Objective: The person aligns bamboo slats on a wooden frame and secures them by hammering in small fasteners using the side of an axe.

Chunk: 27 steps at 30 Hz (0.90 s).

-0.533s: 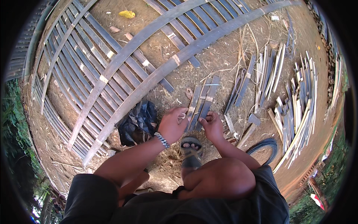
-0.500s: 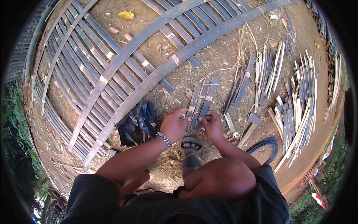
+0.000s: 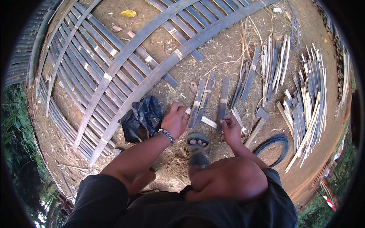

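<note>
My left hand (image 3: 175, 121), with a chain bracelet at its wrist, is closed at the left end of a pale flat bamboo strip (image 3: 208, 121). The strip runs crosswise, partly hidden by two dark bamboo slats (image 3: 200, 99) that lie close side by side. To their right, my right hand (image 3: 231, 129) pinches the near end of a third dark bamboo slat (image 3: 223, 99), which stands apart from the pair and meets the pale strip's right end. My sandalled foot (image 3: 198, 146) is just below the slats.
A large bamboo lattice (image 3: 114, 79) spreads over the ground at left and far. A black plastic bag (image 3: 142, 118) lies beside my left hand. At right are bundles of split bamboo (image 3: 310, 110), pliers-like dark tools (image 3: 240, 85), a hatchet (image 3: 256, 127) and a wire coil (image 3: 279, 154).
The right slat has shifted rightward with my right hand, opening a gap from the other two. The pale crosswise strip now shows. My left hand has moved slightly left.
</note>
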Each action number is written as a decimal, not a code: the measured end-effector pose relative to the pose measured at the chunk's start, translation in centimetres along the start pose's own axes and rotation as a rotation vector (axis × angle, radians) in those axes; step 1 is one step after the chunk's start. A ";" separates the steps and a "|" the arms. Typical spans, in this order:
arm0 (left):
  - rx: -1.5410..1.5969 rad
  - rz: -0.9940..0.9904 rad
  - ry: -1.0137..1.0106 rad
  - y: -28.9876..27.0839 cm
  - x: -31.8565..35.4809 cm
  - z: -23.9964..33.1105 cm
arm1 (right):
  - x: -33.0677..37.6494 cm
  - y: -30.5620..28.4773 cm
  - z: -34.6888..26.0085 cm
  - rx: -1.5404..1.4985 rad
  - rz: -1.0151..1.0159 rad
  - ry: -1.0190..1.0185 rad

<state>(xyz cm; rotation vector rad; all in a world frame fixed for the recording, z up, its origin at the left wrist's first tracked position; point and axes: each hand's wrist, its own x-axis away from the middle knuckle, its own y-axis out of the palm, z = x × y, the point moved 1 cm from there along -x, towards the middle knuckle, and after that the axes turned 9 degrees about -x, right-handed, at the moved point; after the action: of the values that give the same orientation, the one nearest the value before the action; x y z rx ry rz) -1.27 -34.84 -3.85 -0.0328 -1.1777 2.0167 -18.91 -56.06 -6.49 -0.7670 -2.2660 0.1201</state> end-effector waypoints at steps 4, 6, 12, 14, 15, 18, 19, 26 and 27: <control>-0.166 -0.011 0.128 -0.5 -0.9 -1.4 | 1.5 0.8 -4.6 0.552 0.018 -0.549; -0.218 -0.049 0.190 -0.7 -1.9 -1.6 | -0.5 2.3 -7.2 0.706 -0.125 -0.937; -0.348 -0.230 0.272 -2.2 -3.5 -1.9 | -5.0 7.3 -13.1 1.261 -0.632 -1.061; -0.349 -0.269 0.319 -2.3 -3.1 -2.5 | -5.4 7.0 -14.0 1.398 -0.743 -0.991; -0.387 -0.265 0.343 -2.5 -2.9 -2.7 | -5.6 6.8 -14.1 1.411 -0.754 -0.975; -0.319 -0.439 0.315 -3.4 -2.9 -3.3 | -5.7 5.5 -13.6 1.432 -0.789 -0.924; -0.296 -0.451 0.295 -3.4 -2.7 -3.6 | -5.6 5.0 -13.3 1.424 -0.794 -0.915; -0.031 -0.565 0.055 -6.8 0.4 -5.3 | -2.9 0.2 -13.8 1.561 -0.792 -0.704; 0.029 -0.560 0.030 -7.4 1.2 -5.8 | -2.5 0.0 -14.1 1.579 -0.758 -0.742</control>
<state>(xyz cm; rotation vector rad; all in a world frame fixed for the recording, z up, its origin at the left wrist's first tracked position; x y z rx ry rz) 4.61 -27.96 -1.22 0.2535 -1.0002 1.5306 -8.04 -59.35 2.23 1.0751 -1.9906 1.7217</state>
